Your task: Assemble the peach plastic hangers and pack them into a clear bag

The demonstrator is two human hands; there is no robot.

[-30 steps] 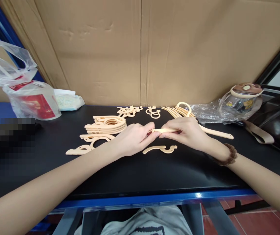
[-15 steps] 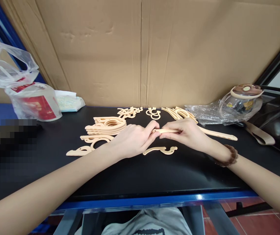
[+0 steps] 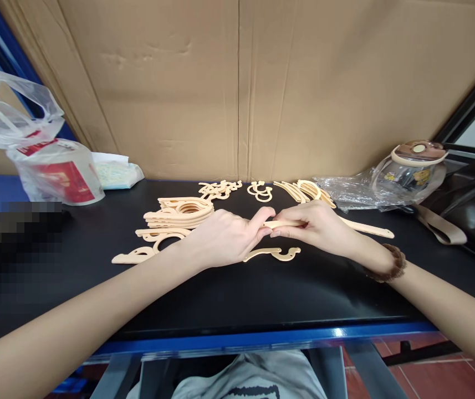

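Both my hands meet over the middle of the black table, shut on a long beige plastic hanger arm (image 3: 286, 223). My left hand (image 3: 233, 238) pinches its left end between thumb and fingers, which cover that tip. My right hand (image 3: 318, 224) grips it further along; a beige length emerges past the right wrist, seemingly the same piece. Just below the hands lie a small curved strip (image 3: 262, 252) and a hanger hook (image 3: 287, 255), touching end to end. Left of my left hand is a stack of beige hanger pieces (image 3: 179, 215), with looser ones (image 3: 135, 257) in front, partly behind my forearm.
Small hooks (image 3: 220, 189), a few rings or hooks (image 3: 260, 191) and curved strips (image 3: 299, 191) lie along the back by the cardboard wall (image 3: 158, 100). A bagged cup (image 3: 62, 172) and tissue pack (image 3: 116, 173) stand left; clear plastic wrap (image 3: 345, 191) and a jug (image 3: 412, 172) right.
The hanger arm's far right end has shifted a little left. My left fingers have closed further over its left tip. The other pieces lie where they were.
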